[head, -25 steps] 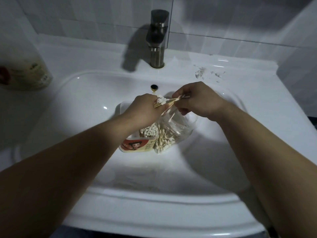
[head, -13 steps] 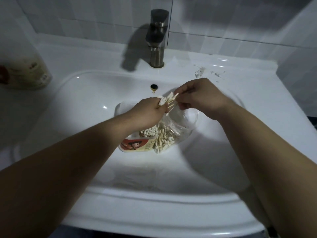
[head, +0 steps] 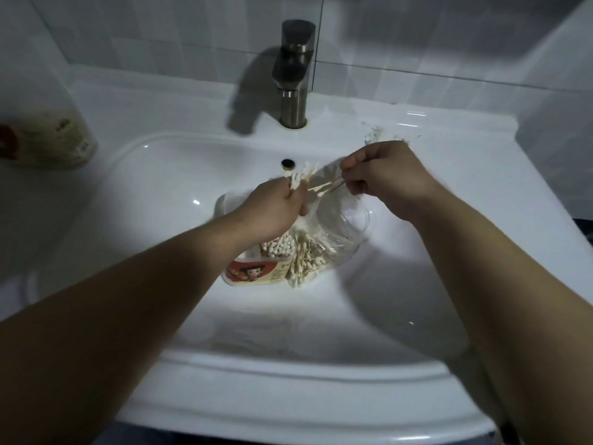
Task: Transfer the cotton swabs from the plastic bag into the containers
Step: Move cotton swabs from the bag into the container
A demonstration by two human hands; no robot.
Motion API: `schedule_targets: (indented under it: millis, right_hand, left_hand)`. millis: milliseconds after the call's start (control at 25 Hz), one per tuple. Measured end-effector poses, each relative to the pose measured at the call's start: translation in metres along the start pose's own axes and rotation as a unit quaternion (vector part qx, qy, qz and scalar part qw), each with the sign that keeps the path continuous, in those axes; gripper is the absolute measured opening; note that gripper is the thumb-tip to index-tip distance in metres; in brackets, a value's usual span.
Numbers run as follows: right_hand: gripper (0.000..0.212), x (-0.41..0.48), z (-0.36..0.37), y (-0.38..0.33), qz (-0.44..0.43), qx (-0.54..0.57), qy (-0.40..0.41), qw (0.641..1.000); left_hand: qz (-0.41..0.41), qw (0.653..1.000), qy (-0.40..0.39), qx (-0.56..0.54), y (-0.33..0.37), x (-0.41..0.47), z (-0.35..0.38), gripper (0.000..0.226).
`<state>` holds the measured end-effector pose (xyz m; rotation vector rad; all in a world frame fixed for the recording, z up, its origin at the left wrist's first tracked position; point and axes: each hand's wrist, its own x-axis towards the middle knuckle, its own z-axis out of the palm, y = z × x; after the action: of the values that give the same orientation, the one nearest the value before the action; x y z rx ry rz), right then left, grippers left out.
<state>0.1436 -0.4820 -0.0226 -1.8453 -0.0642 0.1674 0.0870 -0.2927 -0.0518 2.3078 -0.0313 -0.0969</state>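
A clear plastic bag (head: 340, 229) of cotton swabs lies in the white sink basin (head: 179, 175), beside a small container (head: 256, 273) with a cartoon label that holds upright swabs. Above them, my left hand (head: 272, 210) grips a bunch of cotton swabs (head: 300, 178) whose white tips stick up past the fingers. My right hand (head: 382, 176) pinches a few wooden-stick swabs (head: 324, 187) that point left toward the left hand. The back of the container is hidden under my left wrist.
A dark metal faucet (head: 293, 72) stands at the back of the sink, with the overflow hole (head: 287, 163) below it. A pale bottle (head: 48, 139) stands on the left ledge. White residue (head: 373, 134) marks the right ledge.
My right hand has pulled away to the right with a few swabs, opening a gap to the left hand. The left hand's bunch now points more upward.
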Motion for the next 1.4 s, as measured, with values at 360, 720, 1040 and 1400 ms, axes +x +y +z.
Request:
schedule_targets:
  millis: [360, 720, 1040, 1400]
  right_hand:
    - [0.023, -0.007, 0.010, -0.001, 0.005, 0.007, -0.075, 0.997]
    - [0.020, -0.009, 0.025, 0.004, 0.027, 0.061, -0.090, 0.994]
    - [0.036, -0.002, 0.020, 0.006, -0.008, -0.052, -0.063, 0.997]
    - [0.008, -0.006, 0.024, 0.006, -0.044, -0.005, -0.084, 0.995]
  left_hand:
    - [-0.023, 0.995, 0.001, -0.097, -0.002, 0.003, 0.005, 0.041]
    - [0.049, 0.992, -0.048, -0.105, -0.002, 0.000, 0.007, 0.030]
    - [0.104, 0.991, -0.073, 0.038, 0.000, -0.002, 0.005, 0.017]
    - [0.131, 0.983, -0.105, 0.077, -0.001, -0.001, 0.008, 0.015]
